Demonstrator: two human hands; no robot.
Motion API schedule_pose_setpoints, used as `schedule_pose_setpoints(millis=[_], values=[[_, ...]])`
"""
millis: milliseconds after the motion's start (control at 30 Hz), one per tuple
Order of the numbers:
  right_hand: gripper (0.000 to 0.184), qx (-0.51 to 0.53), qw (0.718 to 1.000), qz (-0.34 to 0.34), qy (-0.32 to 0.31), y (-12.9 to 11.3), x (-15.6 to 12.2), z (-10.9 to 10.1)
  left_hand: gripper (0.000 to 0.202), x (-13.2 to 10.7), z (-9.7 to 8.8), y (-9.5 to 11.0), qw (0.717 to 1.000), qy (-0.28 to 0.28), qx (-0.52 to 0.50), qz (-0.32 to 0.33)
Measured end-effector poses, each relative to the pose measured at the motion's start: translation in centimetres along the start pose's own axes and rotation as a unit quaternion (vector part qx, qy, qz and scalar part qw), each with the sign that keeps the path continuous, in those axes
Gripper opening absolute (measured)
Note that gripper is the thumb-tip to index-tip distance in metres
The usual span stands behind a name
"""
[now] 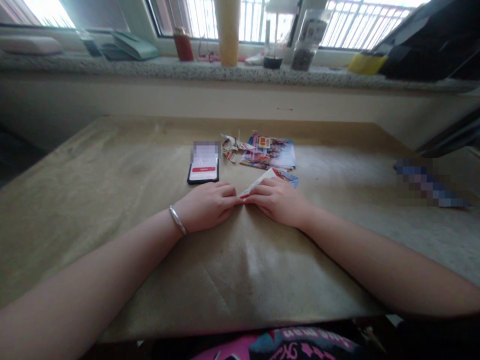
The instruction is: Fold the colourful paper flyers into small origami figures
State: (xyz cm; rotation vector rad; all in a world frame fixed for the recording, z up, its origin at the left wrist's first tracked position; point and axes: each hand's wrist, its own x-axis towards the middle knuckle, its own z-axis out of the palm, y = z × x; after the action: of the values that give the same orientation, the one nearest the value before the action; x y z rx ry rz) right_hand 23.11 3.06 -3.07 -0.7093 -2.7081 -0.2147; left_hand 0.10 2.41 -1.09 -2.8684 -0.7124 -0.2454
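Observation:
A partly folded sheet of printed paper [267,176], white with red and blue areas, lies on the table under my fingers. My left hand [210,205], with a silver bangle at the wrist, has its fingertips closed at the paper's near left corner. My right hand [279,201] bends over the sheet, its fingers together and pressing along the fold, almost touching the left fingertips. Part of the sheet is hidden beneath the right hand. Just beyond lie folded paper pieces [230,145] and a stack of colourful printed leaflets [279,152].
A phone [203,171] with a lit screen lies beyond my left hand. A blurred-out bluish item [427,182] is at the table's right side. The granite windowsill [150,66] behind holds a red-capped item, a tall yellow cylinder [228,35], clear containers and a black bag [435,45].

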Motion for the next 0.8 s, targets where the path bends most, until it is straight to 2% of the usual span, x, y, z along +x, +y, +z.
schedule_pose_setpoints(millis=[267, 567, 800], values=[[0.024, -0.05, 0.998, -0.003, -0.03, -0.1, 0.0, -1.2, 0.029, 0.0, -0.2, 0.1, 1.0, 0.0, 0.012, 0.008], [0.024, -0.06, 0.997, -0.002, -0.042, 0.1, -0.5, -1.7, 0.03, 0.2, 0.1, 0.4, 0.999, 0.012, 0.026, 0.015], [0.024, -0.059, 0.997, -0.008, -0.056, 0.4, -1.0, -2.2, 0.028, 0.3, -0.1, 0.6, 0.999, -0.001, 0.031, 0.008]])
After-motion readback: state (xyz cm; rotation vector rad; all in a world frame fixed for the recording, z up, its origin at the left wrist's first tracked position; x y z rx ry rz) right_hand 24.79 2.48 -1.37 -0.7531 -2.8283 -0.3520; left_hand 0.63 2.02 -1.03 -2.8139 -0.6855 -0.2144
